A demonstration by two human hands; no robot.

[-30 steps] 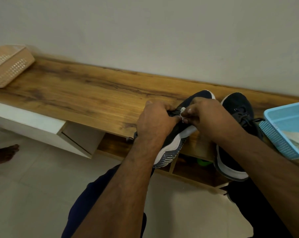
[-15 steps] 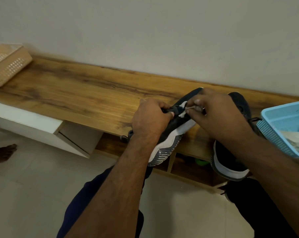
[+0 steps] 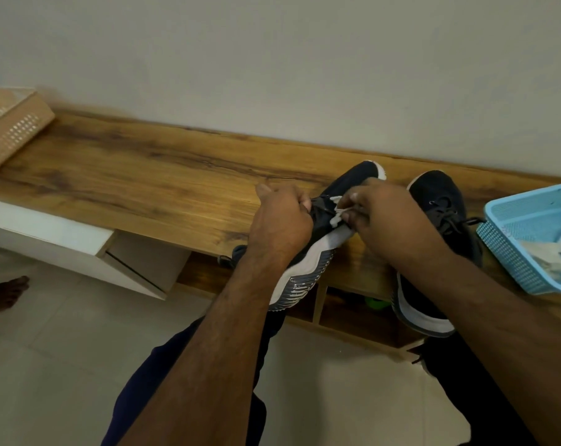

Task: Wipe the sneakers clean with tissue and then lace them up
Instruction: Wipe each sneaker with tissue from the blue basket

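The right hand's fingers (image 3: pixel 353 201) pinch a small wad of white tissue (image 3: pixel 336 217) against the near sneaker (image 3: pixel 334 220), while the left hand (image 3: pixel 280 220) is closed round its dark upper. The thin tissue looks likely to shred on the woven mesh and ribbed grey sole, and this sneaker overhangs the wooden worktop (image 3: pixel 144 181) edge, so hard rubbing might tip it off. Right of it, the laced sneaker (image 3: pixel 440 201) lies beside a blue lattice basket (image 3: pixel 498 246).
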